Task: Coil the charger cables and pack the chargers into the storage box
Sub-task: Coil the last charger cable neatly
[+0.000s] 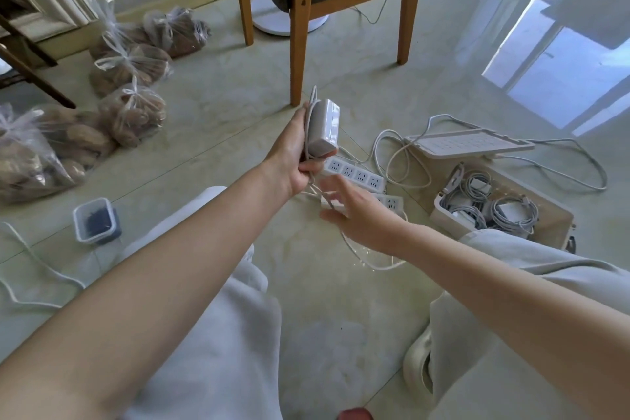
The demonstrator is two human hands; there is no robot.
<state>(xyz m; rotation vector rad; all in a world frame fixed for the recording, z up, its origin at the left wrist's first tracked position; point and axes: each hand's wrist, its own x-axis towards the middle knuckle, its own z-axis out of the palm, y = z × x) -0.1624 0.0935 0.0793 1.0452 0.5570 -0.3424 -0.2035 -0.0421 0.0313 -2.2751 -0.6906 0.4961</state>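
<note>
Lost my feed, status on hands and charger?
Left hand gripping charger, cable partly wrapped. Right hand open, at the loose cable. Storage box open, coiled chargers inside. Power strips beneath hands.

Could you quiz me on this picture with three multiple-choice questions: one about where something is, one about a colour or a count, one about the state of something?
1. Where does the storage box stand?
A. on the chair
B. on the floor by the person's right leg
C. beside the tied bags

2. What colour is the charger held up in the left hand?
A. white
B. black
C. red

3. What state is the storage box in?
A. closed
B. open and empty
C. open, with coiled cables inside

Answers:
1. B: it sits on the tiles at the right, next to the knee.
2. A: its casing is plainly white.
3. C: its lid lies apart, and cable coils fill it.
</note>
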